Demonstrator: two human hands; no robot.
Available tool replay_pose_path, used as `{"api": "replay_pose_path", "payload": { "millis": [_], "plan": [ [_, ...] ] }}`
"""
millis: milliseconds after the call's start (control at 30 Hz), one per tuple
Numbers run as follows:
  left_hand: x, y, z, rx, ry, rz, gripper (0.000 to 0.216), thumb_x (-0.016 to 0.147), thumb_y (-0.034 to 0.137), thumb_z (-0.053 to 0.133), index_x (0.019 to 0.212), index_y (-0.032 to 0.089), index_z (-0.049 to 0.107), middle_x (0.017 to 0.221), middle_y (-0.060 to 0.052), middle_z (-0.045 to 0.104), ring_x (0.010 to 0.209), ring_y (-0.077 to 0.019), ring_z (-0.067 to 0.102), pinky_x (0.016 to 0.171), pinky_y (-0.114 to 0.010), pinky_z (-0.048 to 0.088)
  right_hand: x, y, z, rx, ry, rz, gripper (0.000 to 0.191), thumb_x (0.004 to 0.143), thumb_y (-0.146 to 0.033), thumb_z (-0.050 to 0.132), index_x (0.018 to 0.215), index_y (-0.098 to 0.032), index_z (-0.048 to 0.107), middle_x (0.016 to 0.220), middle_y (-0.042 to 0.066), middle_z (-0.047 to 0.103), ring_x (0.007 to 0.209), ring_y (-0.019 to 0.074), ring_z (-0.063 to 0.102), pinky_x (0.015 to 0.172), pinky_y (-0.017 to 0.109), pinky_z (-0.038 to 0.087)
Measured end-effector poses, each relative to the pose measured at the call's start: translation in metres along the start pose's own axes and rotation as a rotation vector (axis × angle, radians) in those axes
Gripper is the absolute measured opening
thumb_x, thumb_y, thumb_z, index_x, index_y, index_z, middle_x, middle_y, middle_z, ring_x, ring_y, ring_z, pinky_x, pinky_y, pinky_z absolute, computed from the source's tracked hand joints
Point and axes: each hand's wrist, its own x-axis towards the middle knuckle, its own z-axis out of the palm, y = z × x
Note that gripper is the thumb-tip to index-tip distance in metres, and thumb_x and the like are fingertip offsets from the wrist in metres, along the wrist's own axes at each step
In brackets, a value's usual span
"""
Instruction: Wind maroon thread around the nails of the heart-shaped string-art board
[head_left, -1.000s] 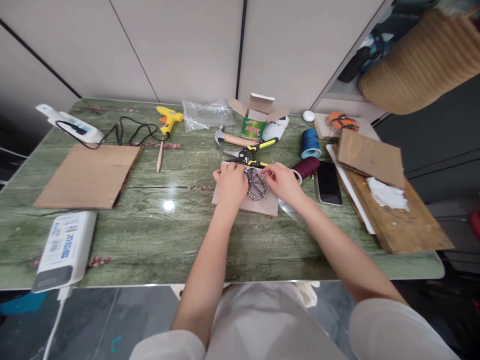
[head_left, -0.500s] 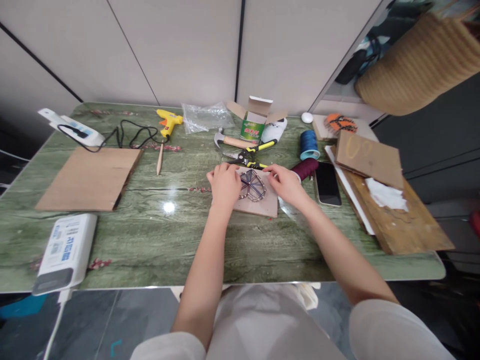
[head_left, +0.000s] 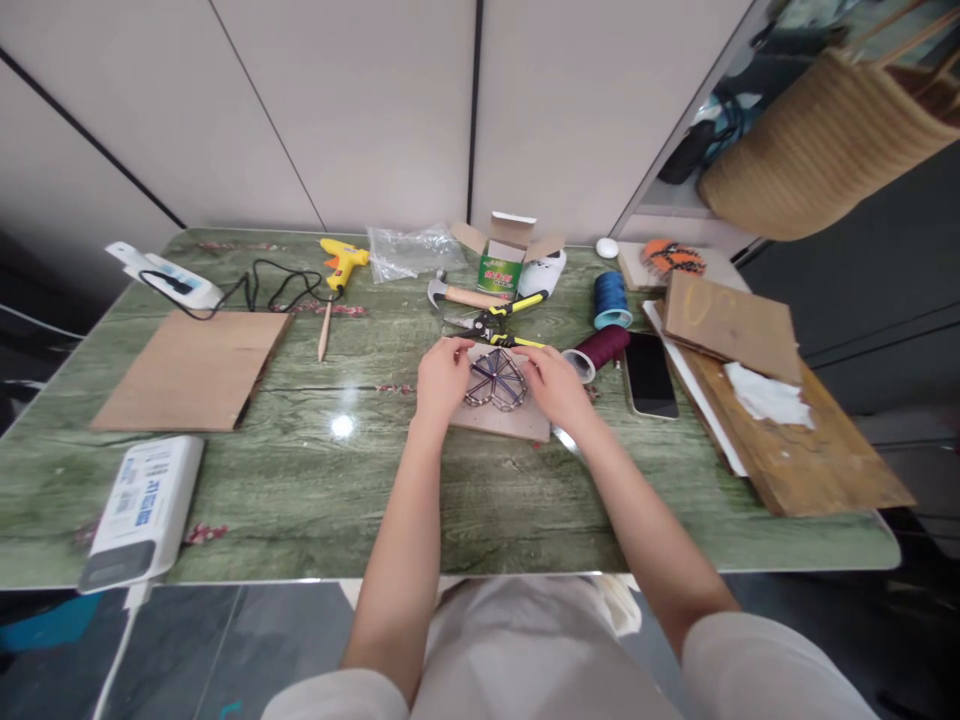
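Note:
A small flat wooden board lies on the table in front of me. On it is a ring of nails wound with dark thread, with strands meeting at the middle like spokes. My left hand is closed over the board's left side, fingertips curled near its far edge. My right hand rests over the right side, thumb and forefinger drawn together by the ring. Any thread between those fingers is too fine to see. A maroon thread spool lies just beyond my right hand.
Yellow-handled pliers, a claw hammer and an open green box stand behind the board. To the right are a blue spool, a phone and stacked boards. Leftward lie a glue gun, cardboard and a power bank.
My right hand has come slightly left, closer to the nail ring. My left hand has shifted a little on the board's left side. The whole view has tilted slightly.

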Motion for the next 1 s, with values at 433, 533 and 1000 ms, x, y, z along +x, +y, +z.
{"api": "replay_pose_path", "payload": {
  "millis": [433,533,1000],
  "plan": [
    [-0.002,0.006,0.005,-0.090,-0.123,0.029,0.031,0.083,0.014,0.044,0.106,0.019,0.065,0.108,-0.003,0.068,0.097,-0.0140,0.062,0.092,-0.026,0.046,-0.011,0.009,-0.001,-0.145,-0.024,-0.047,0.040,0.090,-0.026,0.041,0.126,-0.031,0.055,0.098,0.009,0.050,0.092,0.0225,0.046,0.083,0.037,0.039],
    [-0.001,0.004,0.005,-0.100,-0.131,0.019,0.031,0.084,0.016,0.045,0.107,0.019,0.064,0.107,-0.004,0.068,0.093,-0.0137,0.062,0.089,-0.026,0.046,-0.012,0.012,-0.003,-0.119,-0.054,-0.064,0.040,0.091,-0.029,0.039,0.129,-0.032,0.052,0.097,0.009,0.050,0.092,0.0225,0.046,0.083,0.038,0.039],
    [-0.001,-0.003,-0.004,-0.101,-0.254,-0.052,0.020,0.073,0.030,0.065,0.089,0.020,0.070,0.082,-0.003,0.071,0.075,-0.0154,0.064,0.071,-0.025,0.047,-0.014,0.003,-0.018,0.108,-0.046,-0.084,0.036,0.091,-0.037,0.041,0.119,-0.025,0.059,0.095,0.006,0.054,0.088,0.0186,0.053,0.082,0.033,0.042]
  ]
}}
